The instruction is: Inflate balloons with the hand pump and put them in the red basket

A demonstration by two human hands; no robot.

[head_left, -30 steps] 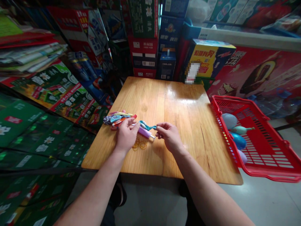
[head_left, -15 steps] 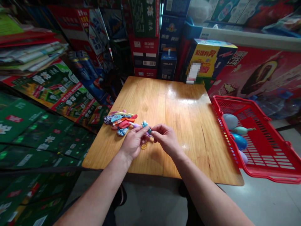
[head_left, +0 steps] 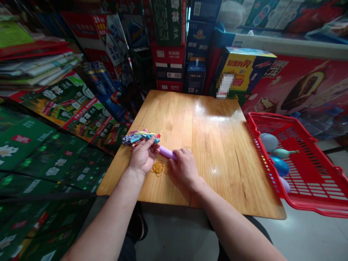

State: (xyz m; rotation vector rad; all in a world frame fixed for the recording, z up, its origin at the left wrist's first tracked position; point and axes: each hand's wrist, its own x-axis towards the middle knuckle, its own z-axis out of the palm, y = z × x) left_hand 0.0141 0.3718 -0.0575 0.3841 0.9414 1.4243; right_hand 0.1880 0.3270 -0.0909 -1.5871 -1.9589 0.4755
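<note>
Right hand (head_left: 185, 167) has shifted from teal balloon (head_left: 157, 140) to purple tube (head_left: 166, 152), bench's (head_left: 217, 152) nine o'clock; grip clamped round its four-o'clock end. Left hand (head_left: 143, 156) pinches the balloon. Tube likely light, stiff, smooth: hold mid-barrel. Balloon soft, stretchy: take the neck.

So on my feed there's a glossy wooden desk (head_left: 223, 148), grey floor (head_left: 312, 235), green boxes (head_left: 65, 154) piled left, pinkish-red panel (head_left: 301, 85) right.
</note>
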